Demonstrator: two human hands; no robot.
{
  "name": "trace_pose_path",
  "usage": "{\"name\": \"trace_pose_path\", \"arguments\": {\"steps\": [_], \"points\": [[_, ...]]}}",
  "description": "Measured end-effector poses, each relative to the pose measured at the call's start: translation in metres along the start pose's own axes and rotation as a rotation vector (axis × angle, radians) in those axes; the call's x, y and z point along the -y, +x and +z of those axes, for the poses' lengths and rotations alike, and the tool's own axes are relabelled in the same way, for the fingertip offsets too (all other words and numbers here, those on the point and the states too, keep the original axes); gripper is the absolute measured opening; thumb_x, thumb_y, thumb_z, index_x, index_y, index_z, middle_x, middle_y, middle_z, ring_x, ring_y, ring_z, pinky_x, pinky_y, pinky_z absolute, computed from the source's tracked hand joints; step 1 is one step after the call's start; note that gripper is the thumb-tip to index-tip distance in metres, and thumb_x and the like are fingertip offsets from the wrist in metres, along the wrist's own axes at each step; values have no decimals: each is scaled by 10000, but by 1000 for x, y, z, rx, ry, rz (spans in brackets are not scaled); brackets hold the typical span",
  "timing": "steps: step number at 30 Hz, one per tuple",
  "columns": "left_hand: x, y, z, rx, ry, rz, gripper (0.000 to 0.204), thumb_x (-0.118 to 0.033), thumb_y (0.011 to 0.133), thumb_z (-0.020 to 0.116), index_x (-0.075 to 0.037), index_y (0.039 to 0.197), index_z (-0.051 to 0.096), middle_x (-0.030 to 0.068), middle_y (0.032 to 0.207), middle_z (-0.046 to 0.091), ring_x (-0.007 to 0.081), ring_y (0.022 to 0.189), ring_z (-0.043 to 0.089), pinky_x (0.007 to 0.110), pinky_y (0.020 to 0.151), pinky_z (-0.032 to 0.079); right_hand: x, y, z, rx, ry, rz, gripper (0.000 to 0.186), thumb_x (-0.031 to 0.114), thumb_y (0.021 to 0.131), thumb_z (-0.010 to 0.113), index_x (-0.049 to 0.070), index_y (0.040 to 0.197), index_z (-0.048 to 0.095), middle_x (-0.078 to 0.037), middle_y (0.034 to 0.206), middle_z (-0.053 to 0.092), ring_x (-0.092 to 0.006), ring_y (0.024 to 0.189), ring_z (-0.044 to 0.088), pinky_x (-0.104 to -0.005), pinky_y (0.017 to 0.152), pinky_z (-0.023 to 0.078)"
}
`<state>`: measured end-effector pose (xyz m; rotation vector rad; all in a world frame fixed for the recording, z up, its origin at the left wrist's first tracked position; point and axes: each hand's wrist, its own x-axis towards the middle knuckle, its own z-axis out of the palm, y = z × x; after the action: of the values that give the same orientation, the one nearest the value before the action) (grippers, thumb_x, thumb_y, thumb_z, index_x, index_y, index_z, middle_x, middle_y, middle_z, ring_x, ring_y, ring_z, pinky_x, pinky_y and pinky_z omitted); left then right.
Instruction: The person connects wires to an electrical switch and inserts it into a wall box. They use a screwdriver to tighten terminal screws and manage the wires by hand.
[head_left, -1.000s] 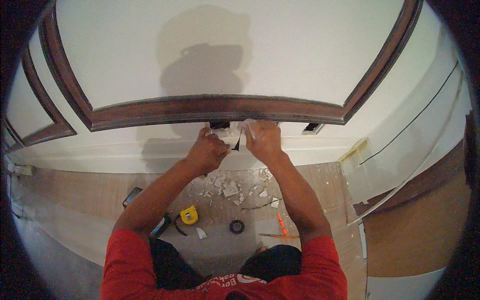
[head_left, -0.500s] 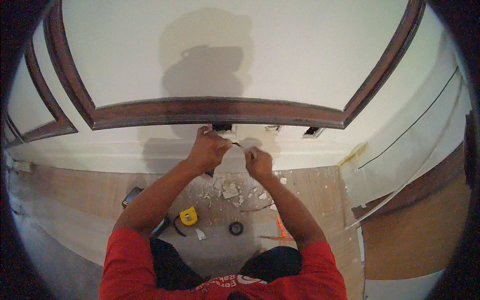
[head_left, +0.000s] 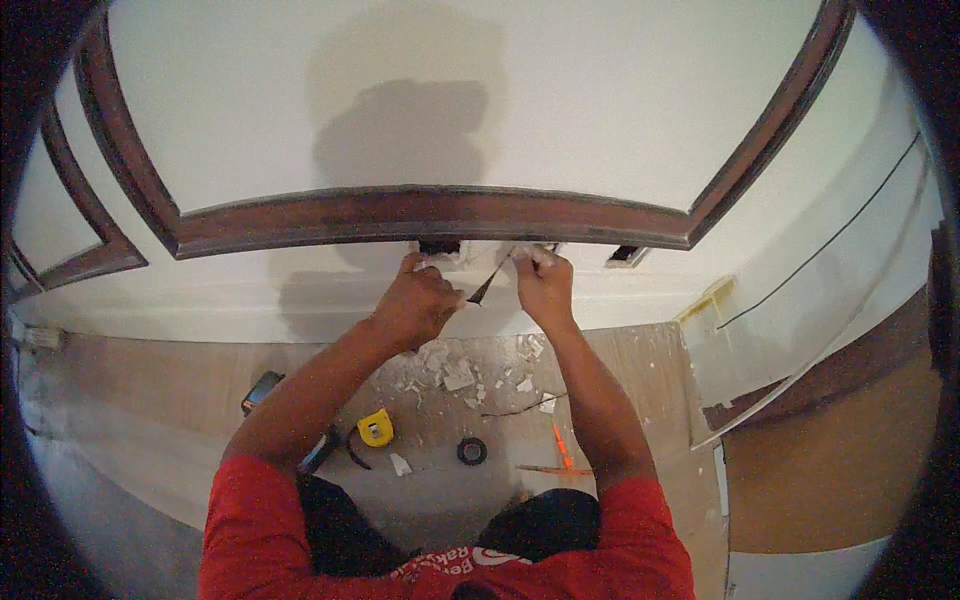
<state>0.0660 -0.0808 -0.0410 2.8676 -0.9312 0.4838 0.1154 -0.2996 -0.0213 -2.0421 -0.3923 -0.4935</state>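
A thin dark strip, tape-like and narrow toward its upper end, stretches slantwise between my hands in front of the white wall. My left hand is closed at the strip's lower, wider end, one finger pointing up beside a dark rectangular wall hole. Higher and to the right, my right hand pinches the strip's thin upper end. Just behind its fingertips, a second wall opening is partly covered. On the floor between my forearms lie broken white plaster pieces.
Brown moulding runs above the holes; a third hole is at the right. On the floor are a yellow tape measure, a roll of black tape, an orange tool and a dark tool. A brown board lies right.
My right hand has moved up and to the right, away from the left hand, and more of the dark strip shows between them. The left hand stays near the hole.
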Motion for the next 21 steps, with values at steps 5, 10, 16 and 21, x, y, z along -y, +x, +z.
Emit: {"name": "trace_pose_path", "arguments": {"steps": [5,10,16,21], "points": [[-7,8,-8,75,40,26,138,-193,849,623,-144,952,701,34,819,686,247,894,619,525,1040,316,32,-8,17,35,-223,-397,115,67,832,609,42,915,685,-159,696,631,-286,623,641,-397,586,497],[5,4,-2,-54,-56,-37,116,-183,848,610,-130,902,698,69,751,657,278,852,617,501,978,347,53,-78,31,176,-246,-784,211,85,761,665,67,969,637,-128,640,588,-295,554,587,-423,521,458],[-1,6,3,-107,-125,-100,133,-190,879,595,-117,838,698,92,703,630,290,832,612,498,963,349,-36,-99,44,396,-415,-716,135,127,789,662,55,903,653,-124,605,574,-300,546,582,-437,524,462],[0,4,5,-102,-119,-72,137,-210,885,605,-118,868,705,85,719,643,276,844,615,513,991,335,-70,-43,23,154,-394,-648,146,114,829,629,73,964,669,-156,696,634,-365,613,622,-453,564,510]]}}
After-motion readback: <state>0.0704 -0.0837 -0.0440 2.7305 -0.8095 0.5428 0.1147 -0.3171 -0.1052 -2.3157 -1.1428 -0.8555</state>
